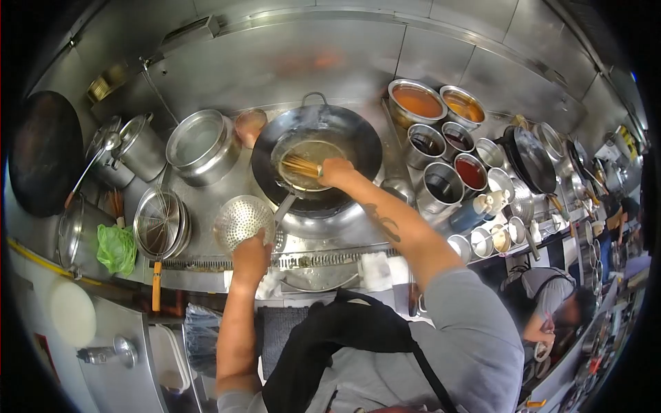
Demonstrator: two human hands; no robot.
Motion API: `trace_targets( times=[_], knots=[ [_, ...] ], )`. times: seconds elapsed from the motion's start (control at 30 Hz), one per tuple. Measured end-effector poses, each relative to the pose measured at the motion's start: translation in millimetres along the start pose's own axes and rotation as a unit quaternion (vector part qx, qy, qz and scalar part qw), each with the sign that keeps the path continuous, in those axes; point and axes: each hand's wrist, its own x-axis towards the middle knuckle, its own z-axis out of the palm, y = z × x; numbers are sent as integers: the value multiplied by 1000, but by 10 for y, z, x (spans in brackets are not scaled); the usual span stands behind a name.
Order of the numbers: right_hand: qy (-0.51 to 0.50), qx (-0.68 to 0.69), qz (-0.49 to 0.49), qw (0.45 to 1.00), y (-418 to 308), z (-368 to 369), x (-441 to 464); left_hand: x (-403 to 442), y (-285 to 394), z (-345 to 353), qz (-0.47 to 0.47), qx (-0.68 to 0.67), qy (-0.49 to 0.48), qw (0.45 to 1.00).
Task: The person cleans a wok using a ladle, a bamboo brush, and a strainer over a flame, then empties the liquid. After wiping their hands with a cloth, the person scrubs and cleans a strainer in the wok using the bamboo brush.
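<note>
My right hand is closed around a bamboo wok brush. Its bristles point left, down in the dark wok, where a shallow pool of cloudy liquid lies. My left hand is closed at the lower edge of a perforated metal strainer, in front of the wok and to its left. My fingers' exact hold there is partly hidden. A metal handle slants down from the wok's near side, close to the strainer.
Left of the wok stand a large pot, stacked wire strainers and a green plastic bag. Containers of sauces and orange liquid line the right. Another person bends over farther right.
</note>
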Motion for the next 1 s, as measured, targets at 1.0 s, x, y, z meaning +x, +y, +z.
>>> trace_targets(
  times=[1.0],
  knots=[
    [115, -66, 31, 991, 617, -345, 177, -146, 22, -213, 14, 15, -28, 999]
  ],
)
